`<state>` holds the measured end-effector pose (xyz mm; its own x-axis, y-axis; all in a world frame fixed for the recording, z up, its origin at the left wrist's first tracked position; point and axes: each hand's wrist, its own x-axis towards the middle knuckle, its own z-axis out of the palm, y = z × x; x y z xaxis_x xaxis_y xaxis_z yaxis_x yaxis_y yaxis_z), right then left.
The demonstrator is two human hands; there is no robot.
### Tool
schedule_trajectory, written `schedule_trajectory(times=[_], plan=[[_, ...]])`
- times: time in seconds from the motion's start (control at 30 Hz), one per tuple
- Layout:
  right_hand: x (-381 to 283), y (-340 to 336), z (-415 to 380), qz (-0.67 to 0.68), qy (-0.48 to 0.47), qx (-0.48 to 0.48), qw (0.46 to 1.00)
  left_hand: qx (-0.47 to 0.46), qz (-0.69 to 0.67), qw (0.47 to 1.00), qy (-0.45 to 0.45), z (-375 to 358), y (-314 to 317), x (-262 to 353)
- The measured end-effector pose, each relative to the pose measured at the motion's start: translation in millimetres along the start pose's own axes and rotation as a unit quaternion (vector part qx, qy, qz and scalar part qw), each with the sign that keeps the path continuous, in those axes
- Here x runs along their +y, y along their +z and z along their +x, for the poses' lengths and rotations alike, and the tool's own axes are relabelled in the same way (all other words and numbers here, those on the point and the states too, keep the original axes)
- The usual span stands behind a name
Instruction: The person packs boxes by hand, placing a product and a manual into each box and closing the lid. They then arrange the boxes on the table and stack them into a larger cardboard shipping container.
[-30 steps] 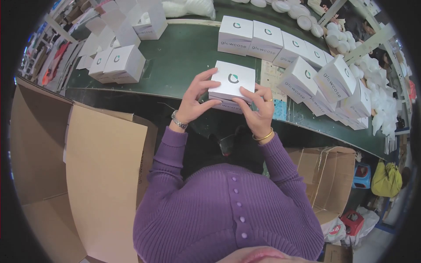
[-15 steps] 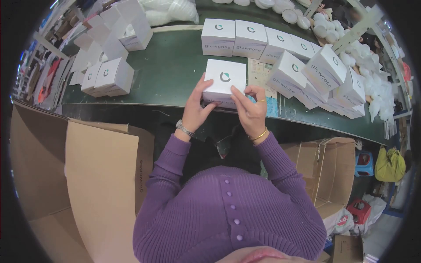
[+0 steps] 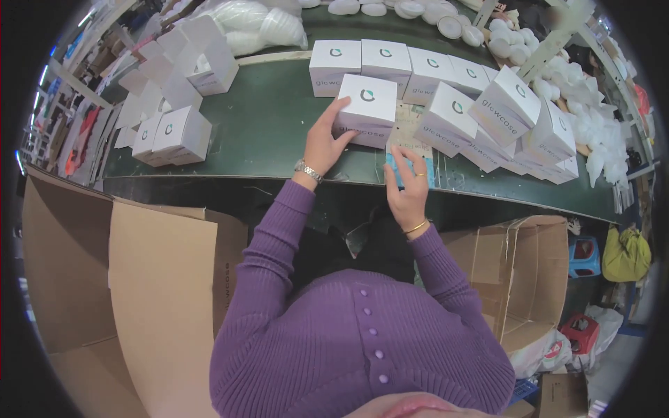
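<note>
Green bench [image 3: 268,122], white box [image 3: 369,104] in your left hand [image 3: 326,146].
Your left thumb and fingers are clamped on the box at its left side and front, just before a row of boxes [image 3: 385,56]. Your right hand [image 3: 408,191] is off it, thumb and fingers a little apart, near its lower right corner. Its card is smooth, crisp-edged; your sleeves [image 3: 277,230] are ribbed knit; brown cartons [image 3: 164,272] flank you.

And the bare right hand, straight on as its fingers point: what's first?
Probably the white cube-shaped cardboard box in the bare left hand, near the box's right edge; depth is unclear, so the right hand might just pass it.
</note>
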<state>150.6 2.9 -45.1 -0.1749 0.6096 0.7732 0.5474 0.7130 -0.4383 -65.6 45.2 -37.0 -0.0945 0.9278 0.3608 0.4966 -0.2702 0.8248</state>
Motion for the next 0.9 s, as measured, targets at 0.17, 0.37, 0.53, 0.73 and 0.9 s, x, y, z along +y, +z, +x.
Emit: schedule_trajectory(times=[0.17, 0.37, 0.53, 0.73, 0.9], plan=[[20, 4, -1, 0.017, 0.040, -0.025, 0.999, 0.049, -0.106, 0.993, 0.008, 7, 6, -9], [39, 14, -6, 0.014, 0.052, -0.029, 0.998, 0.000, -0.087, 0.994, 0.060, 27, 42, -2], [51, 21, -18, -0.026, 0.040, -0.038, 0.998, -0.048, -0.039, 0.997, 0.050, 41, 42, 1], [47, 27, -19, -0.086, -0.016, -0.031, 0.996, -0.063, -0.072, 0.994, 0.055, 58, -8, -3], [47, 31, -19, -0.119, -0.034, -0.018, 0.992, 0.326, 0.015, 0.945, -0.033, 112, -89, -54]])
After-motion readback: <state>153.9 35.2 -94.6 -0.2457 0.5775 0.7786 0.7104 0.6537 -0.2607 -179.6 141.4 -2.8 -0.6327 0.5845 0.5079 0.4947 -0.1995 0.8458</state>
